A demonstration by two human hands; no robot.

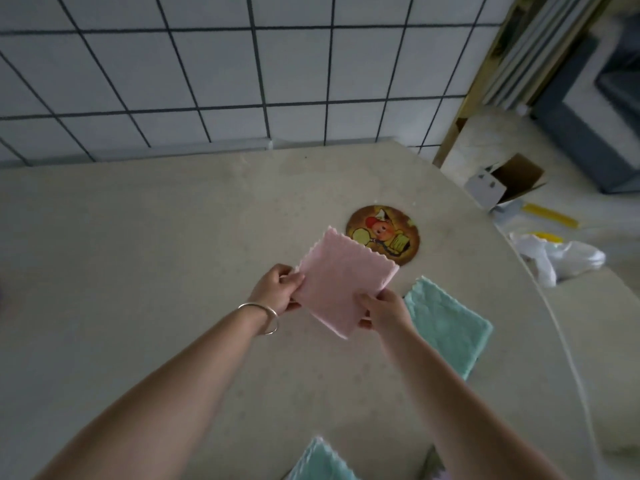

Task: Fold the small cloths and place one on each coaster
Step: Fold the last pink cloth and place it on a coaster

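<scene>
While both hands work over the beige counter [145,244], a folded pink cloth [341,284] hangs between them above the surface. The left hand [277,289] pinches the cloth's left edge with curled fingers and thumb, and a silver bangle [263,315] circles that wrist. The right hand [382,311] grips the near right edge, thumb on top and fingers tucked under. The cloth's far scalloped edge overlaps the near left rim of a round coaster [391,228] printed with a cartoon figure, which lies flat on the counter just beyond the hands.

Right of the right hand, a mint green cloth [450,327] lies spread on the counter, near the coaster but not on it. A second mint cloth [320,462] shows at the near edge of the view, partly cut off.

Behind the counter stands a wall of white tiles [207,64] with dark grout. On the floor to the far right sit an open cardboard box [509,181], a white plastic bag [561,256] and a yellow strip [550,214].
</scene>
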